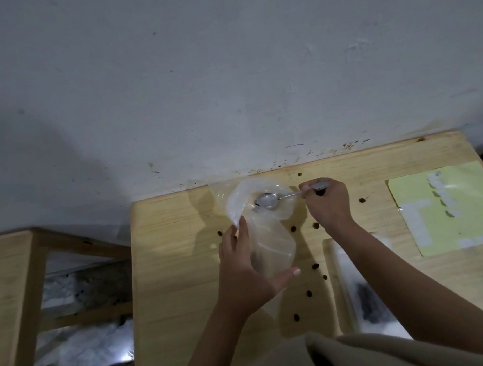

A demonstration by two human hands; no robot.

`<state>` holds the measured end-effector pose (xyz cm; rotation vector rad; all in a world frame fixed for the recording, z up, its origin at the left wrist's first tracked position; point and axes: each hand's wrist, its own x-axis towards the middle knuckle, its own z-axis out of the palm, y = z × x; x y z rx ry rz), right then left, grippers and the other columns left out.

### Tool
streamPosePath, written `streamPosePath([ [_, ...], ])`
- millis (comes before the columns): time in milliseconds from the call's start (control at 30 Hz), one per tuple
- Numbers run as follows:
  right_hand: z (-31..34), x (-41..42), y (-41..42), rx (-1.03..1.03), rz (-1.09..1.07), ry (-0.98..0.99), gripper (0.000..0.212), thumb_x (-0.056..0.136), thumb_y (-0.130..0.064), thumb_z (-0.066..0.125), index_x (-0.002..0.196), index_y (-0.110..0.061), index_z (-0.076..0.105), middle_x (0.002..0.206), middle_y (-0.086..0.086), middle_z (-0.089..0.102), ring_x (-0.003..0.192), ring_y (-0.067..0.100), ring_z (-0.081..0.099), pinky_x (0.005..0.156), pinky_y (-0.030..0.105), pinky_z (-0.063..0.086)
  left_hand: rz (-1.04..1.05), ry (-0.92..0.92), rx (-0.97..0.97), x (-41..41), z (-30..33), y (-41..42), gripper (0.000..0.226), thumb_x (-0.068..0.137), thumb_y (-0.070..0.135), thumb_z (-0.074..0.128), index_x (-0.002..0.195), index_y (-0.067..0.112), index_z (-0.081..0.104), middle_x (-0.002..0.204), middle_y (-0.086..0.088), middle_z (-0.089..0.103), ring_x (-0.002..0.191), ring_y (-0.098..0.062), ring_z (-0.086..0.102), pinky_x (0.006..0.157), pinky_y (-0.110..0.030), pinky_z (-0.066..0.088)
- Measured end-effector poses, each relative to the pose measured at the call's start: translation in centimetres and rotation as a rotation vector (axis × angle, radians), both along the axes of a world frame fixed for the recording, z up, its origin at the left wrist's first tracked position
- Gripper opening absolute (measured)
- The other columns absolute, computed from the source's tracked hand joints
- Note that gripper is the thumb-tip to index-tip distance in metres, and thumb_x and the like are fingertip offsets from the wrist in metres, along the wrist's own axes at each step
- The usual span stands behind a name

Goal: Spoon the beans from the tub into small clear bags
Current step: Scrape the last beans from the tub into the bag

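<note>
A small clear bag [266,234] stands on the wooden table [179,281], its mouth held wide. My left hand [245,276] grips the bag around its lower half. My right hand [326,201] pinches the handle of a metal spoon [268,200], whose bowl sits inside the bag's mouth. Several loose dark beans [308,293] lie scattered on the table around the bag. A clear tub [366,289] with dark beans in it lies under my right forearm.
A pale green sheet [456,208] with white patches lies at the table's right. A grey wall rises just behind the table. A second wooden frame [9,287] stands to the left, with a gap between.
</note>
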<state>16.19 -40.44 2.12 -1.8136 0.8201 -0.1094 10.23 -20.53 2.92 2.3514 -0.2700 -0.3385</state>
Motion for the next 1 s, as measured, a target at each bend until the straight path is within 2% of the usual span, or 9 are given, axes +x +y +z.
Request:
streamPosePath([
  [67, -0.2, -0.3, 0.1, -0.004, -0.011, -0.008, 0.013, 0.086, -0.004, 0.059, 0.085, -0.008, 0.072, 0.084, 0.005, 0.068, 0.080, 0.018, 0.062, 0.071, 0.025, 0.048, -0.024, 0.001, 0.019, -0.8, 0.0, -0.4, 0.133, 0.053, 0.087, 0.058, 0.152, 0.015, 0.007, 0.150, -0.010, 0.023, 0.136, -0.012, 0.018, 0.103, -0.027, 0.028],
  [200, -0.4, -0.7, 0.5, 0.006, -0.008, -0.046, 0.013, 0.086, -0.007, 0.061, 0.082, -0.014, 0.070, 0.078, 0.002, 0.068, 0.072, 0.017, 0.063, 0.063, 0.024, 0.050, 0.007, 0.181, -0.088, -1.9, 0.3, -1.2, 0.136, 0.045, 0.080, 0.067, 0.152, 0.018, 0.009, 0.144, -0.007, 0.024, 0.133, -0.018, 0.028, 0.103, -0.024, 0.029],
  [300, -0.3, -1.1, 0.7, -0.025, 0.020, -0.068, 0.012, 0.086, -0.006, 0.060, 0.087, -0.009, 0.071, 0.079, 0.000, 0.068, 0.072, 0.005, 0.060, 0.061, 0.007, 0.045, 0.080, 0.354, -0.208, -1.6, 0.9, -1.8, 0.134, 0.045, 0.070, 0.077, 0.152, 0.024, 0.011, 0.142, 0.000, 0.024, 0.135, -0.015, 0.030, 0.105, -0.025, 0.034],
  [400, -0.2, -1.2, 0.6, -0.036, 0.043, -0.083, 0.012, 0.087, -0.006, 0.060, 0.088, -0.009, 0.071, 0.078, 0.000, 0.067, 0.071, 0.001, 0.060, 0.059, 0.006, 0.044, 0.163, 0.450, -0.264, -0.9, 1.1, -2.1, 0.124, 0.052, 0.056, 0.086, 0.151, 0.027, 0.018, 0.147, 0.006, 0.022, 0.136, -0.014, 0.029, 0.108, -0.032, 0.036],
  [633, 0.7, -1.3, 0.1, 0.015, 0.016, -0.059, 0.014, 0.087, -0.008, 0.059, 0.081, -0.015, 0.070, 0.069, -0.003, 0.063, 0.060, 0.012, 0.057, 0.055, 0.023, 0.044, 0.227, 0.395, -0.209, 0.3, 0.9, -1.3, 0.110, 0.054, 0.055, 0.085, 0.145, 0.023, 0.033, 0.139, 0.008, 0.029, 0.127, -0.014, 0.038, 0.101, -0.031, 0.042],
  [767, 1.0, -1.2, 0.1, -0.002, 0.074, 0.026, 0.014, 0.086, -0.006, 0.058, 0.080, -0.009, 0.070, 0.069, -0.001, 0.062, 0.058, 0.011, 0.054, 0.052, 0.019, 0.040, 0.232, 0.395, -0.198, 0.5, 0.8, -1.1, 0.110, 0.051, 0.057, 0.085, 0.143, 0.023, 0.036, 0.136, 0.009, 0.031, 0.125, -0.014, 0.040, 0.098, -0.030, 0.043],
  [833, 1.1, -1.1, 0.3, -0.089, 0.107, 0.054, 0.015, 0.086, -0.005, 0.057, 0.083, -0.002, 0.071, 0.076, 0.000, 0.062, 0.058, 0.006, 0.054, 0.049, 0.011, 0.040, 0.234, 0.396, -0.196, 0.4, 0.7, -1.2, 0.111, 0.049, 0.058, 0.085, 0.143, 0.024, 0.037, 0.135, 0.009, 0.033, 0.125, -0.014, 0.040, 0.100, -0.032, 0.045],
  [867, 1.1, -1.2, 0.5, -0.133, 0.109, 0.047, 0.016, 0.086, -0.004, 0.056, 0.083, 0.001, 0.071, 0.080, 0.000, 0.062, 0.060, 0.003, 0.053, 0.048, 0.006, 0.039, 0.236, 0.392, -0.197, 0.3, 0.8, -1.2, 0.111, 0.048, 0.059, 0.084, 0.142, 0.024, 0.037, 0.135, 0.009, 0.033, 0.125, -0.014, 0.041, 0.101, -0.034, 0.045],
  [1000, 1.0, -1.6, 1.2, -0.214, 0.047, -0.029, 0.016, 0.088, -0.004, 0.056, 0.083, 0.001, 0.070, 0.083, 0.001, 0.063, 0.061, 0.006, 0.052, 0.051, 0.003, 0.039, 0.243, 0.350, -0.185, 0.0, 1.0, -0.9, 0.111, 0.049, 0.059, 0.083, 0.143, 0.024, 0.036, 0.136, 0.008, 0.034, 0.124, -0.014, 0.041, 0.100, -0.036, 0.047],
])
